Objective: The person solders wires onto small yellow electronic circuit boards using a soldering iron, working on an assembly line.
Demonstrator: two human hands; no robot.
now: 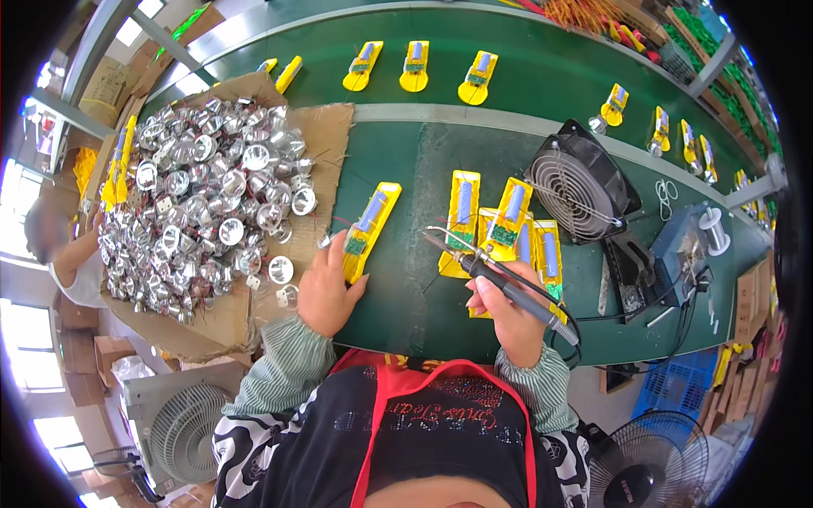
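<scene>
Striped sleeves lead up to both hands. Right hand (506, 315) is closed round a black soldering iron (508, 288), its thin metal tip pointing left toward a cluster of four yellow plastic housings (505, 230), each holding a blue-grey cylindrical cell and a small green board. Left hand (326, 292) clasps the lower end of a fifth housing (368, 229) lying tilted on the green bench (406, 161). Left of it, a heap of shiny silver round reflectors (203, 195) covers a cardboard sheet (326, 135). A black square fan (580, 182) stands just right of the cluster. Three more housings (415, 66) lie on the far belt.
</scene>
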